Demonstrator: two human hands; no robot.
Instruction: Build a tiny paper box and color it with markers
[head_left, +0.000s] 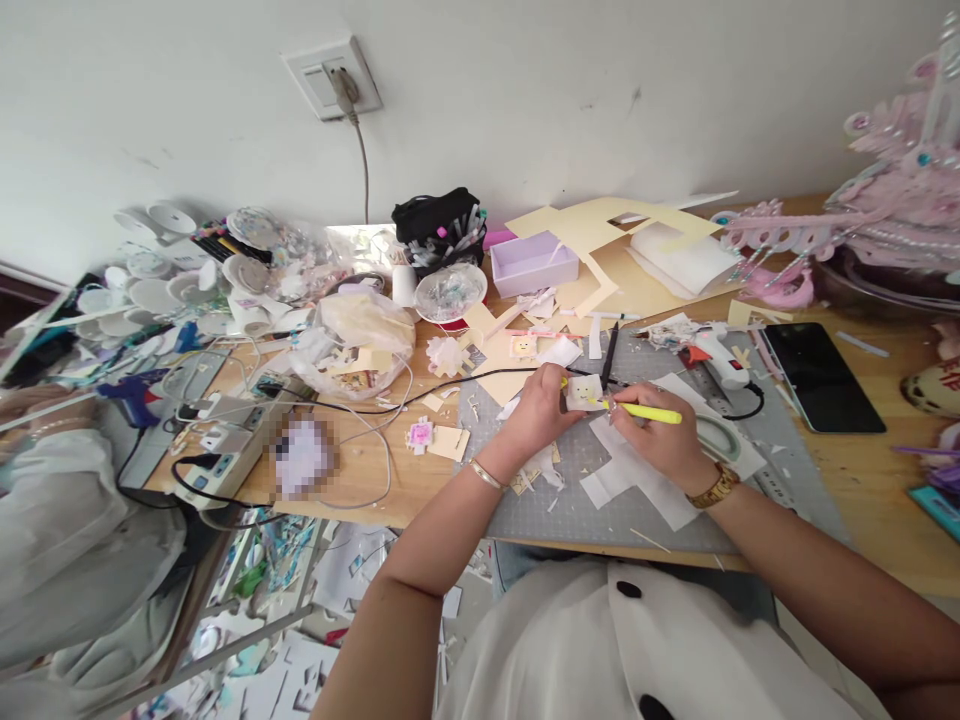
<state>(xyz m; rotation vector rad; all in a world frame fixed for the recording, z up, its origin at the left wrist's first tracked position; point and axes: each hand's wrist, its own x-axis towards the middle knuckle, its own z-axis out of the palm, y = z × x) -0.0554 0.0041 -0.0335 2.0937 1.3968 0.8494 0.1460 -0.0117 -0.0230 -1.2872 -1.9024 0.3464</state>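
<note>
Between my hands, over the grey cutting mat, is a small white square piece with a little face and yellow marks on it. My left hand pinches it by its left edge. A yellow highlighter is gripped in my right hand, its tip at the piece's right side. Beneath my right hand lie white paper cutouts. A black pen rests just behind the piece. Another small piece with a face lies farther back on cream card.
On the right are a white glue gun, a black phone and a pink decorated model. A lilac box stands at the back. Cables and a power strip lie left, near another person's sleeve.
</note>
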